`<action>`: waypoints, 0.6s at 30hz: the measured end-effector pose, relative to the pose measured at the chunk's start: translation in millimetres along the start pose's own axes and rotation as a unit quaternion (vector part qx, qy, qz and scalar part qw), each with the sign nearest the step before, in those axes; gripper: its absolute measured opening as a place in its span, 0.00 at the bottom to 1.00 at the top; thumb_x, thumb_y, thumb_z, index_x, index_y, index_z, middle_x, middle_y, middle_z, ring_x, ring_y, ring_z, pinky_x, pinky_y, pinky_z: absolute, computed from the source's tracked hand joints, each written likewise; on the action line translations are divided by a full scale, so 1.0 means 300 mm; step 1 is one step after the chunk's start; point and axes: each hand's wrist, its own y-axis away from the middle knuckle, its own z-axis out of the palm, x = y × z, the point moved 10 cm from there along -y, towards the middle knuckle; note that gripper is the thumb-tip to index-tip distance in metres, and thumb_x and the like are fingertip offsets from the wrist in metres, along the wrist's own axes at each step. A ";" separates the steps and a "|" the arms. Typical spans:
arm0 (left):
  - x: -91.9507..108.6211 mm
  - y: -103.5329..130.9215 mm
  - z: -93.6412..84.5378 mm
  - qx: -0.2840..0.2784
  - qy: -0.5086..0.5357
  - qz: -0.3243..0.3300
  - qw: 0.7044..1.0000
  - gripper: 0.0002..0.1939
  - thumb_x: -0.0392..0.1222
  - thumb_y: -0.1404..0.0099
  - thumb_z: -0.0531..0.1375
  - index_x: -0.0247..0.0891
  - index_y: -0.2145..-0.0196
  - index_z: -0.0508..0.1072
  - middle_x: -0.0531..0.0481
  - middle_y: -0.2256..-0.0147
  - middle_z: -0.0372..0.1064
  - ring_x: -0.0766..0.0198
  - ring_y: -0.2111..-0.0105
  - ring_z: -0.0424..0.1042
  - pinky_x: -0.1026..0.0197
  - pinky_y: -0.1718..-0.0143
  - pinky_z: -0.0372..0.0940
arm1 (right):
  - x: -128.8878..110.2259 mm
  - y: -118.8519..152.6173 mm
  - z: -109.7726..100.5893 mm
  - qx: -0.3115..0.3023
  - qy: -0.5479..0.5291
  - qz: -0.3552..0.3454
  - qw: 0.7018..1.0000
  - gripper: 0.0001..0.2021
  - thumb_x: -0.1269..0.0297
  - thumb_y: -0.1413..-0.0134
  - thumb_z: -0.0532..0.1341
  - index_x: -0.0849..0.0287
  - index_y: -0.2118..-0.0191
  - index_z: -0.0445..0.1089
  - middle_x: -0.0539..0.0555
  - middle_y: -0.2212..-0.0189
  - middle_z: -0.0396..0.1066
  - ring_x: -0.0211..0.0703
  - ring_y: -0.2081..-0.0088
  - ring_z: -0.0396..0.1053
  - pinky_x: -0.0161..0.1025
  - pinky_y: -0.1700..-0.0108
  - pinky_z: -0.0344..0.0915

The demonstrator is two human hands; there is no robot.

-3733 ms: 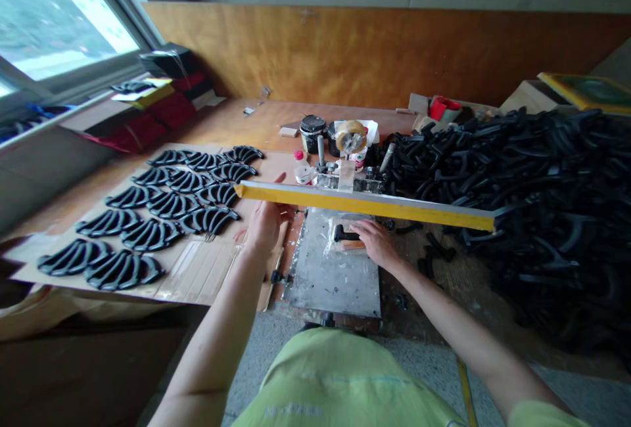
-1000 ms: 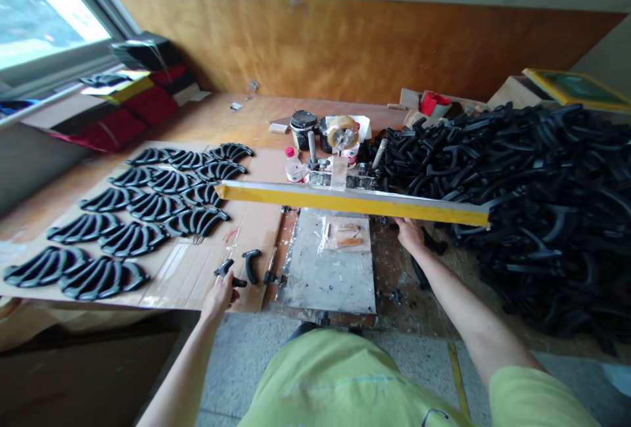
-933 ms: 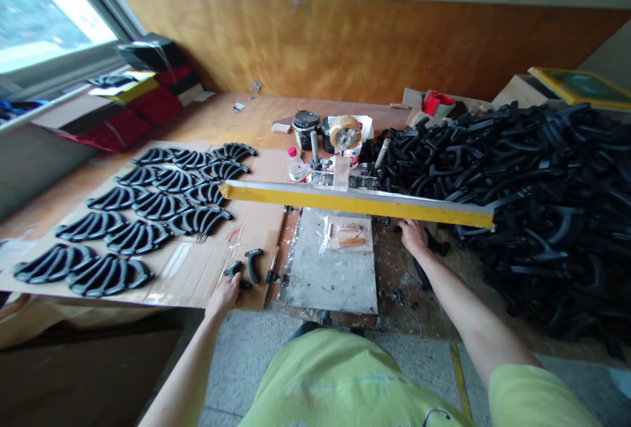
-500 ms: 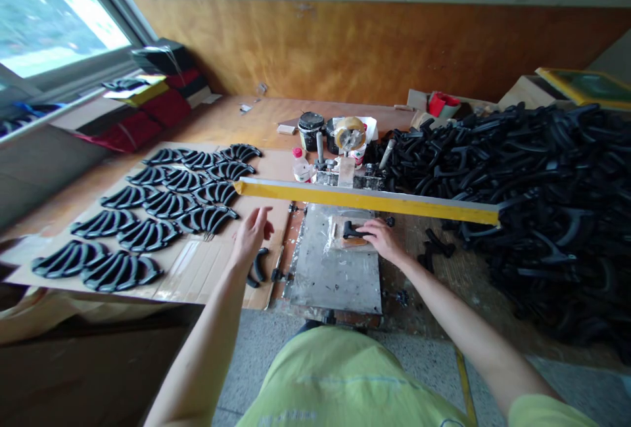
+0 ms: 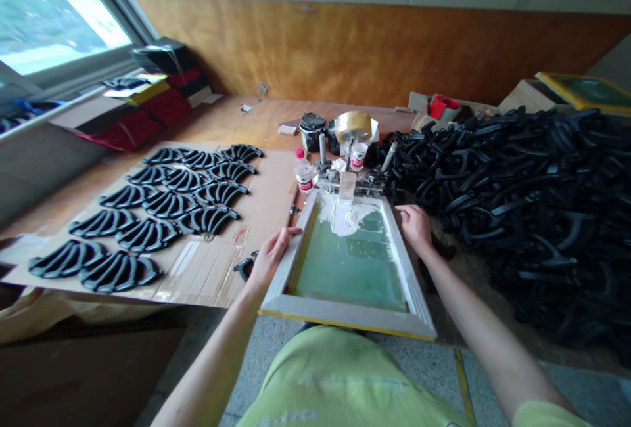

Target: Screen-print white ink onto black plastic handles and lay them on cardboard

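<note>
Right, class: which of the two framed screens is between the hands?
The grey-framed screen in the foreground; the yellow-framed screen is at the back right, behind the black pile.

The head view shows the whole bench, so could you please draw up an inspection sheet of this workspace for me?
Surface: wooden bench, partly covered by a cardboard sheet.
Job's things: framed screen with a white substance toward its far end; curved black parts in rows on the cardboard; heap of black parts at right.
Clutter: red-capped bottle, dark-lidded tub, tape roll and paper cup beyond the screen.
Hands: left hand touches the frame's left side; right hand is at its right side, contact unclear.
Cables: nothing seen.
Surroundings: window at left; upright wooden board behind.
</note>
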 end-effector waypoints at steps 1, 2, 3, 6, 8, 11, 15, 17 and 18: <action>-0.068 0.008 0.010 -0.013 -0.001 -0.026 1.000 0.29 0.63 0.42 0.57 0.38 0.53 0.75 0.48 0.66 0.74 0.62 0.70 0.69 0.64 0.71 0.63 | -0.023 -0.035 -0.030 0.032 -0.006 -0.007 0.999 0.18 0.70 0.41 0.51 0.60 0.49 0.71 0.61 0.53 0.68 0.52 0.51 0.65 0.50 0.47 0.61; -0.136 0.012 0.021 -0.024 0.001 -0.050 0.998 0.32 0.63 0.43 0.59 0.38 0.48 0.71 0.49 0.67 0.73 0.63 0.72 0.69 0.64 0.72 0.62 | -0.073 -0.069 -0.049 0.058 -0.012 -0.030 0.998 0.18 0.69 0.42 0.53 0.60 0.47 0.69 0.62 0.49 0.66 0.52 0.50 0.64 0.49 0.46 0.61; -0.198 0.012 0.033 -0.032 0.005 -0.068 0.997 0.35 0.62 0.43 0.60 0.39 0.43 0.67 0.50 0.69 0.72 0.64 0.74 0.68 0.65 0.74 0.61 | -0.143 -0.103 -0.053 0.073 -0.014 -0.066 0.995 0.20 0.68 0.43 0.57 0.60 0.45 0.66 0.62 0.46 0.63 0.51 0.48 0.63 0.48 0.45 0.61; -0.328 -0.011 0.058 -0.039 -0.010 -0.079 0.996 0.40 0.60 0.43 0.60 0.40 0.37 0.58 0.53 0.72 0.70 0.65 0.76 0.68 0.65 0.75 0.60 | -0.370 -0.184 0.038 0.025 0.027 -0.164 0.986 0.24 0.69 0.47 0.62 0.61 0.43 0.63 0.62 0.46 0.62 0.51 0.48 0.62 0.45 0.46 0.61; -0.373 -0.030 0.060 -0.038 -0.032 -0.071 0.996 0.38 0.60 0.41 0.58 0.40 0.38 0.59 0.53 0.72 0.70 0.65 0.74 0.68 0.65 0.74 0.61 | -0.453 -0.209 0.142 -0.055 0.068 -0.176 0.981 0.17 0.70 0.46 0.61 0.62 0.50 0.67 0.61 0.55 0.68 0.51 0.53 0.65 0.43 0.52 0.63; -0.405 -0.045 0.053 -0.037 -0.057 -0.062 0.996 0.35 0.59 0.40 0.57 0.40 0.39 0.62 0.52 0.71 0.71 0.65 0.73 0.69 0.65 0.73 0.61 | -0.477 -0.168 0.246 -0.135 0.108 -0.173 0.969 0.07 0.73 0.44 0.57 0.62 0.60 0.69 0.59 0.64 0.71 0.49 0.59 0.67 0.41 0.57 0.62; -0.424 -0.045 0.052 -0.035 -0.046 -0.062 0.996 0.34 0.59 0.39 0.56 0.39 0.40 0.63 0.52 0.70 0.71 0.64 0.73 0.69 0.65 0.73 0.61 | -0.498 0.012 0.240 -0.164 0.093 -0.285 0.940 0.08 0.77 0.46 0.55 0.62 0.65 0.69 0.58 0.66 0.71 0.47 0.60 0.66 0.38 0.59 0.60; -0.425 -0.043 0.054 -0.032 -0.040 -0.063 0.997 0.34 0.60 0.39 0.56 0.39 0.40 0.63 0.52 0.70 0.71 0.64 0.73 0.69 0.65 0.73 0.61 | -0.516 0.103 0.210 -0.191 0.068 -0.358 0.911 0.09 0.79 0.48 0.54 0.61 0.66 0.69 0.56 0.67 0.70 0.46 0.61 0.65 0.38 0.60 0.59; -0.423 -0.042 0.055 -0.030 -0.039 -0.063 0.997 0.34 0.60 0.39 0.56 0.40 0.40 0.63 0.52 0.70 0.71 0.64 0.73 0.69 0.65 0.74 0.61 | -0.525 0.134 0.195 -0.207 0.054 -0.385 0.898 0.09 0.79 0.48 0.55 0.61 0.67 0.69 0.56 0.68 0.70 0.45 0.61 0.65 0.37 0.61 0.59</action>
